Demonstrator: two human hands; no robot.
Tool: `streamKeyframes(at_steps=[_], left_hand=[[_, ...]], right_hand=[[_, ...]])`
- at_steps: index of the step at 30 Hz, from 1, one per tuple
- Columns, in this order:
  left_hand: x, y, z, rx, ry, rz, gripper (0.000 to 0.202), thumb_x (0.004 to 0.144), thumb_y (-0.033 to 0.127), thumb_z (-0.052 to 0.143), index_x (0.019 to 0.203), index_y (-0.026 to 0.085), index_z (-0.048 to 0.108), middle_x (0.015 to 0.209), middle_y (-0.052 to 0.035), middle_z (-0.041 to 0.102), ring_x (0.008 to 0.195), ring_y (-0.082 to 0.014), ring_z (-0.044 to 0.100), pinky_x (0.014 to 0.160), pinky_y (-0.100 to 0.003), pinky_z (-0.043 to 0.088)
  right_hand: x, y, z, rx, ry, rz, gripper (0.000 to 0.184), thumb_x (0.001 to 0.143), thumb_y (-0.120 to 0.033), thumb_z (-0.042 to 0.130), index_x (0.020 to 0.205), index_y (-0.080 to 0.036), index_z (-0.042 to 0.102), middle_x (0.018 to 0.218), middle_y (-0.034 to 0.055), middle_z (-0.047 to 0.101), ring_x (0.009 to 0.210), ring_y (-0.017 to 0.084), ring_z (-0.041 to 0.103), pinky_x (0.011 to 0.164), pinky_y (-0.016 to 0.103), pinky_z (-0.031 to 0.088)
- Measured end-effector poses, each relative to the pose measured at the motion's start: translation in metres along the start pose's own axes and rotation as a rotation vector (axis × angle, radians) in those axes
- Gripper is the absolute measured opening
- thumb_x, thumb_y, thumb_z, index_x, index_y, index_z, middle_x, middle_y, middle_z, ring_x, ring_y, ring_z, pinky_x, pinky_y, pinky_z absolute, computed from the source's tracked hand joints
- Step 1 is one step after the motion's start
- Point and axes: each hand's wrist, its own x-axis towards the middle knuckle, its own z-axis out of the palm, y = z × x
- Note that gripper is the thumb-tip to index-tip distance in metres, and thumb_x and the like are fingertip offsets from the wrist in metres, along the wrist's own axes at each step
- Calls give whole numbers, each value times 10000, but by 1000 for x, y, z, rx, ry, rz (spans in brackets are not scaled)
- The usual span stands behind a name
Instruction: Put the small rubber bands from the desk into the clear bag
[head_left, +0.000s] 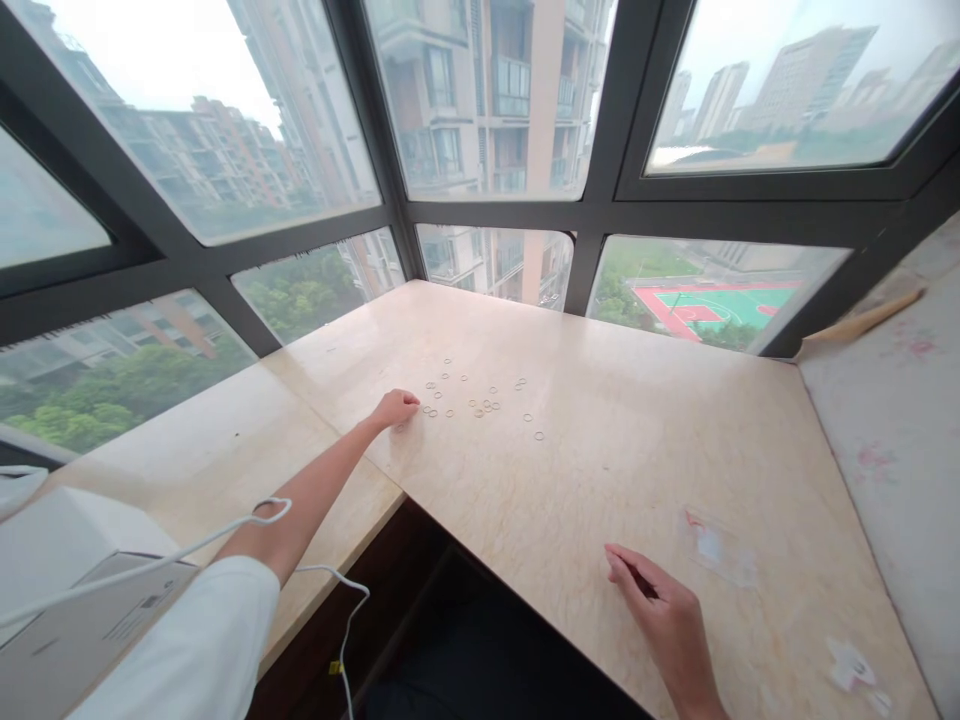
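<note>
Several thin small rings (527, 418) lie scattered over the middle of the pale marbled countertop (570, 500). At the left side of the group is my left hand (396, 408), its thumb and fingertips pinched together close to the nearest rings. Whatever sits in that pinch is too small to make out. Near the front edge, my right hand (664, 605) is closed, thumb against the fingertips, with nothing showing in it. A flat clear plastic bag (720, 552) lies on the countertop just beyond it to the right.
A white box (90, 590) stands at the left with a white cable (187, 550) crossing in front of my left arm. Another small plastic piece (853, 668) lies at lower right. Framed windows (495, 215) border the back; a patterned wall (892, 450) rises at the right.
</note>
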Motion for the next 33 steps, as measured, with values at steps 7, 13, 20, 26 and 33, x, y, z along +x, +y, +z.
streamKeyframes(at_steps=[7,13,20,26,33], left_hand=[[4,4,7,-32,-56,135,217,718,240,594,854,165,746,878,-40,737,832,-181,640,754,-231,454],[-2,14,9,13,-121,293,225,701,270,618,855,177,753,886,-49,718,791,-171,623,744,-235,450],[2,13,12,233,-125,426,227,745,265,535,802,184,739,837,-42,706,771,-169,618,688,-245,427],[2,18,15,307,-118,428,205,750,260,517,757,173,702,827,-61,685,753,-182,592,653,-261,391],[0,24,13,357,-132,419,148,724,238,526,688,173,654,769,-57,665,690,-177,560,587,-258,340]], right_hand=[[-2,-3,-2,-32,-29,74,408,828,-560,540,861,-196,720,695,59,706,584,196,658,567,262,547],[-3,-5,-1,-34,-28,139,433,865,-569,479,873,-184,678,639,25,641,481,141,559,484,219,474],[-3,-3,-1,-42,-40,116,425,863,-556,489,859,-175,679,635,19,625,504,140,558,509,224,459],[-4,-3,-1,-25,-43,119,383,864,-530,504,842,-186,672,639,10,618,512,133,552,524,221,458],[-4,-8,-2,-4,-47,105,336,886,-485,501,814,-189,643,637,10,598,528,134,536,527,224,442]])
